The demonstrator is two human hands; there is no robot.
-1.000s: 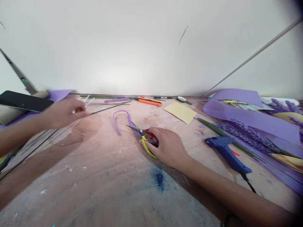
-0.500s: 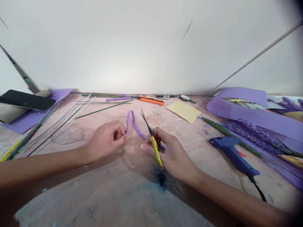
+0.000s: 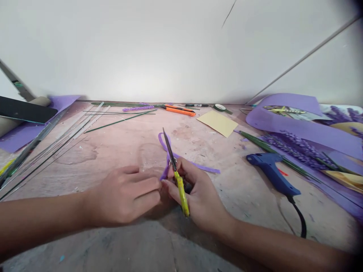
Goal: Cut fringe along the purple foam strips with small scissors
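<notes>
A narrow purple strip [image 3: 205,167] bends into a loop between my hands, its free end reaching out to the right above the tabletop. My left hand [image 3: 127,196] is closed, fingertips pinched at the strip's lower end close to my right thumb; the exact grip is partly hidden. In my right hand [image 3: 198,192] are scissors with yellow handles [image 3: 181,190], the blades pointing up and away and looking closed. Thumb and index finger of that same hand also meet the strip beside the scissors.
Ahead lie an orange utility knife [image 3: 180,110], a yellow paper sheet [image 3: 217,123] and green tape [image 3: 219,107]. To the right are a blue glue gun [image 3: 273,172], lavender stems [image 3: 300,151] and purple sheets [image 3: 283,122]. Thin wires [image 3: 56,151] and a black phone [image 3: 25,109] occupy the left.
My left hand has moved right, up to my right hand. The strip's arch has become a crossed loop with one end extending right. The view has tilted slightly downward.
</notes>
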